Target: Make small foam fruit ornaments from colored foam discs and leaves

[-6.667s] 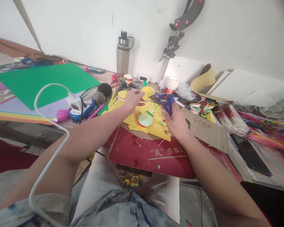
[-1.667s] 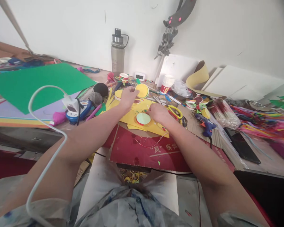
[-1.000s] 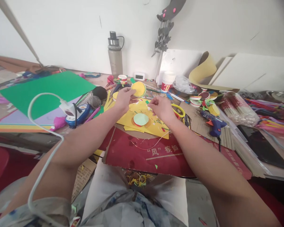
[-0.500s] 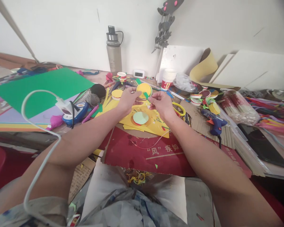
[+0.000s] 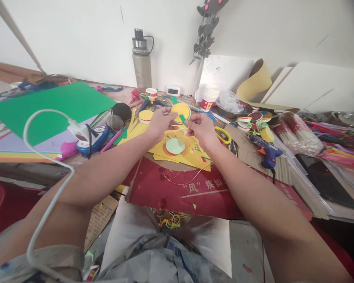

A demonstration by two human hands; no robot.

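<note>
Between my hands, above the yellow paper [image 5: 191,153], is a round yellow paper disc piece [image 5: 180,111] with a pale edge. My left hand [image 5: 162,122] grips it at its left side, thumb and fingers closed on the rim. A small green paper strip [image 5: 183,118] lies against the disc's lower right, its end pinched in the fingertips of my right hand [image 5: 201,126]. Below them a pale green round piece with a red side [image 5: 175,146] rests on the yellow paper. A yellow-topped round piece [image 5: 145,116] stands just left of my left hand.
Yellow-handled scissors [image 5: 224,135] lie beside my right wrist. Further right are a blue glue gun [image 5: 270,157] and a black phone [image 5: 326,180]. Stacked paper cups [image 5: 210,98] and a bottle [image 5: 142,65] stand at the back. A white cable [image 5: 51,208] crosses my left arm.
Almost nothing differs. The view has shifted very slightly, while both hands keep the same hold on the disc and the green strip.
</note>
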